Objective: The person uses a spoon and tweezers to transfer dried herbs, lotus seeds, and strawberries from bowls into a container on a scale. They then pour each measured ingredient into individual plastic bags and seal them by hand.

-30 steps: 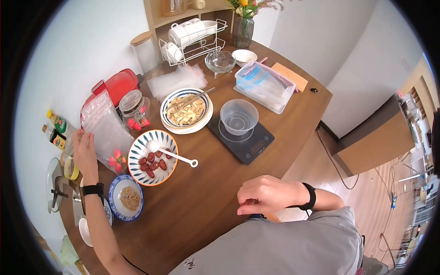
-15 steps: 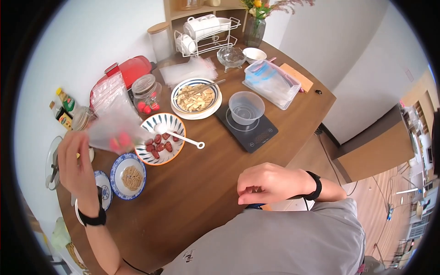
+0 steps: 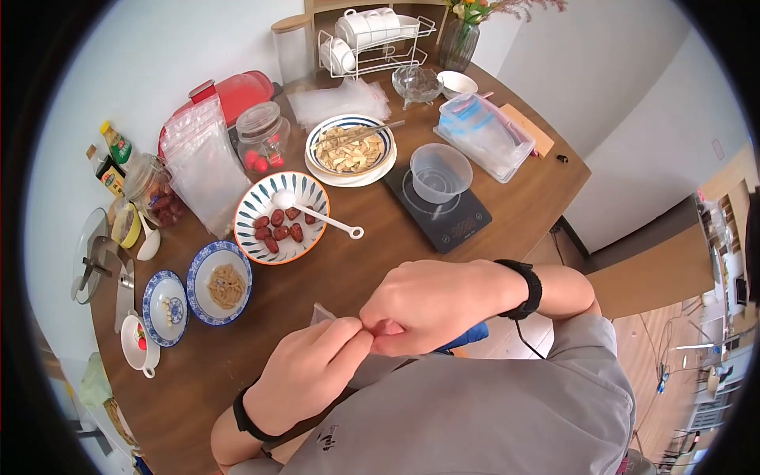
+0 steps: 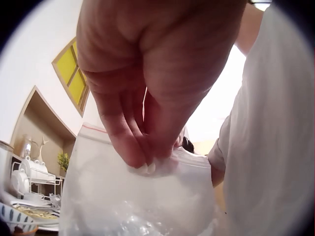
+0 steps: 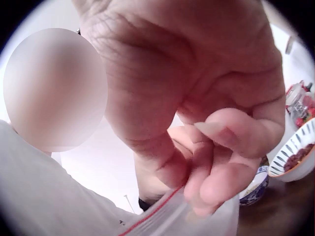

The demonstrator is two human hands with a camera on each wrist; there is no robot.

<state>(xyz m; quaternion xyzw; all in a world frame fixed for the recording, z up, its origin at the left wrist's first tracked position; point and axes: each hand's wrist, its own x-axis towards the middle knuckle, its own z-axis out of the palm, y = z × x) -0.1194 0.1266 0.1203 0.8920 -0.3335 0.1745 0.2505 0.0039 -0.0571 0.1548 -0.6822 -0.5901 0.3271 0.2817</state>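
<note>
Left hand (image 3: 305,372) and right hand (image 3: 435,305) pinch the mouth of a clear zip bag (image 4: 98,191) before the grey shirt (image 3: 507,412); close-set fingertips and an evenly taut edge should best control the seal.

the left hand (image 3: 305,372) and the right hand (image 3: 439,302) are meeting by the table (image 3: 364,265), gripping a translucent bag (image 3: 321,314). a white spoon (image 3: 324,218) is resting in the striped bowl (image 3: 255,204) beside red dates (image 3: 296,233), and a clear tub (image 3: 439,178) is sitting on a black device (image 3: 465,228).

flowers (image 3: 473,12) in vase (image 3: 459,46), white cups (image 3: 368,28) on wire rack (image 3: 356,63)
</note>
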